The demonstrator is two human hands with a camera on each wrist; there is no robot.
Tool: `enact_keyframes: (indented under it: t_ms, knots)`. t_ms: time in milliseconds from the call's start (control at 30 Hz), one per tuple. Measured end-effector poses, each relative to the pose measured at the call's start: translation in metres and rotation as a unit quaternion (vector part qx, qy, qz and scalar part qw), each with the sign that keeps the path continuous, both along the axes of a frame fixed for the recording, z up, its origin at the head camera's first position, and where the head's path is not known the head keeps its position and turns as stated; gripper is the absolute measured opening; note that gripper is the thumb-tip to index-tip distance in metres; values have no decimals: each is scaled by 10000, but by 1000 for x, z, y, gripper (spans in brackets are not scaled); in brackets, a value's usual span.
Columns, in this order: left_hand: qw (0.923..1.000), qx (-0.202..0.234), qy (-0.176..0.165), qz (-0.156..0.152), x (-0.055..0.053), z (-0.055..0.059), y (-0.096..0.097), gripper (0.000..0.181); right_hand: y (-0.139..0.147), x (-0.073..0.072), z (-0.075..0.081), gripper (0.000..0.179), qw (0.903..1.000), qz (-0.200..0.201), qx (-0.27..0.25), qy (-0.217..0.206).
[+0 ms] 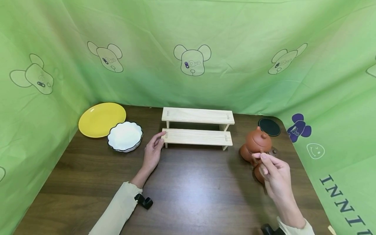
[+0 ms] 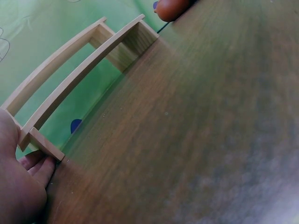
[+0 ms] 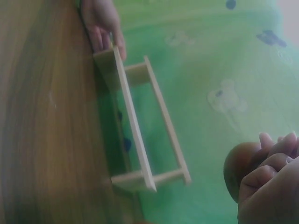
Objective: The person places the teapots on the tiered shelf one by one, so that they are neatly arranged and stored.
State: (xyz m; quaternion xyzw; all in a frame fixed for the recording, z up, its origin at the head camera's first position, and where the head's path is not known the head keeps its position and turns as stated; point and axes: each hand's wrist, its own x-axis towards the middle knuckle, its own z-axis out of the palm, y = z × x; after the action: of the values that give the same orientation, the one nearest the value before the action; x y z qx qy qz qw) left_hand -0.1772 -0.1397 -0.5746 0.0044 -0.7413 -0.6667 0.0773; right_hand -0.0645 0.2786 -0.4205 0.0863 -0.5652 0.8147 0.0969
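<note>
A two-tier light wooden shelf (image 1: 196,136) stands at the middle back of the table. My left hand (image 1: 153,150) holds the left end of its lower tier; in the left wrist view, fingertips (image 2: 43,170) lie by the end leg. At the right, my right hand (image 1: 277,176) pinches a reddish-brown clay teapot (image 1: 258,141) on its near side, the fingers covering the spot they grip. The teapot's lidded body also shows partly behind the fingers in the right wrist view. More brown clay pieces (image 1: 245,152) sit beneath and beside it, partly hidden.
A yellow oval plate (image 1: 101,119) lies at the back left, with a white scalloped bowl (image 1: 125,135) in front of it. A round black coaster (image 1: 269,126) lies at the back right. Green patterned cloth (image 1: 235,88) hangs along the table's back and sides.
</note>
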Motion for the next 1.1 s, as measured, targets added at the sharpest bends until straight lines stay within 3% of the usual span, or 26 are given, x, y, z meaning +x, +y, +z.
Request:
enact_keyframes:
  t_ms: [100,400,733,1100]
  knots:
    - [9999,76,-135,-31,-1,-3,-2,33,-10,-6,-1,40,10000,57,12,-44]
    - [9999,81,-59,-6,-2,-4,-3,33,-42,-22,0,38,9990,361,151,-214]
    - [9999,63,-55,-66,-3,-7,-2,32,-67,-41,-2,34,9961,103,742,-474]
    - [10000,34,-50,-40,-4,-7,-4,32,-88,-60,-8,38,9954,94,656,-695]
